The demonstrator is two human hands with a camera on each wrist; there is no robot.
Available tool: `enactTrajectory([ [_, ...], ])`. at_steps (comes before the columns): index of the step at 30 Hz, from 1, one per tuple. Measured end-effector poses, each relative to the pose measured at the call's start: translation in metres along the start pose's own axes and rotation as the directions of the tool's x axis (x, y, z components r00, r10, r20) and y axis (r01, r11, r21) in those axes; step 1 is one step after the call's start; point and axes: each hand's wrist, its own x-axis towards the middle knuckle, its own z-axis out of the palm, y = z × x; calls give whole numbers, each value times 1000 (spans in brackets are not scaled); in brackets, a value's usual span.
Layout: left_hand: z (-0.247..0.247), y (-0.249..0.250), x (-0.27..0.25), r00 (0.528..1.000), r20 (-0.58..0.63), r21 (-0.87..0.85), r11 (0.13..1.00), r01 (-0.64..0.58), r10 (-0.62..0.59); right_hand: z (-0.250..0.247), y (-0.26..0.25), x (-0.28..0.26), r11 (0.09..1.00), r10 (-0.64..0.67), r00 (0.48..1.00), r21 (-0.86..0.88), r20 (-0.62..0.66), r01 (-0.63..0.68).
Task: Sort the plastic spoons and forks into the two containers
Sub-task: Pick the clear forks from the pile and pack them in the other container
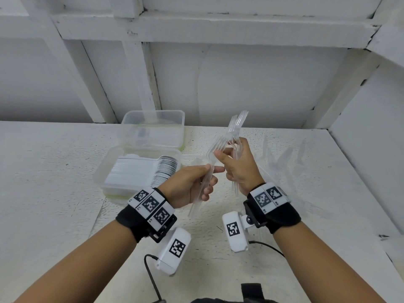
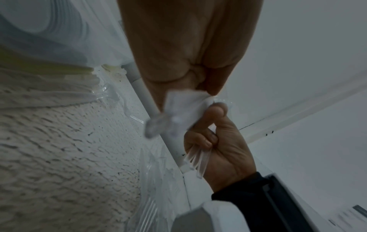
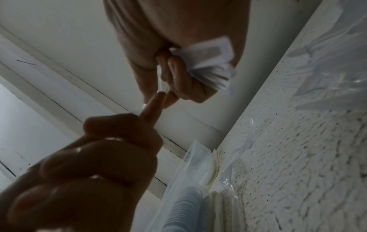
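Observation:
My right hand (image 1: 226, 159) grips a bundle of clear plastic forks (image 1: 237, 125), tines up and fanned, handles sticking out below the palm. My left hand (image 1: 208, 179) holds a few clear forks (image 1: 197, 202) by their handles, tines slanting up toward the right hand's thumb and forefinger. Both hands are raised above the table, close together. The near clear container (image 1: 102, 171) is packed with white spoons (image 1: 161, 171). The far clear container (image 1: 153, 125) stands behind it; I cannot make out what it holds. In the right wrist view the right hand's fingers (image 3: 178, 78) curl around the fork handle ends (image 3: 210, 66).
Several loose clear forks (image 1: 284, 158) lie on the white textured table (image 1: 43, 171) to the right of my hands. A white wall with beams rises behind the containers, and a side wall (image 1: 371, 149) closes off the right. Black cables run near the front edge.

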Motion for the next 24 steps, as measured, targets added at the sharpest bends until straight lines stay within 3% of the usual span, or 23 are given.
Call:
enactTrajectory([
  [5,0,5,-2,999,43,-61,998,-9,12,3,-3,0,999,25,1000,-34,-3,-25],
  [11,1,5,8,975,-188,41,992,-116,121,7,2,-3,996,33,996,-85,-85,-40],
  [16,7,-1,15,925,-317,75,978,-196,209,11,14,-9,965,-69,997,-255,-43,56],
  [24,14,-3,18,909,-336,95,969,-227,245,22,20,-13,886,-215,974,-433,-64,167],
])
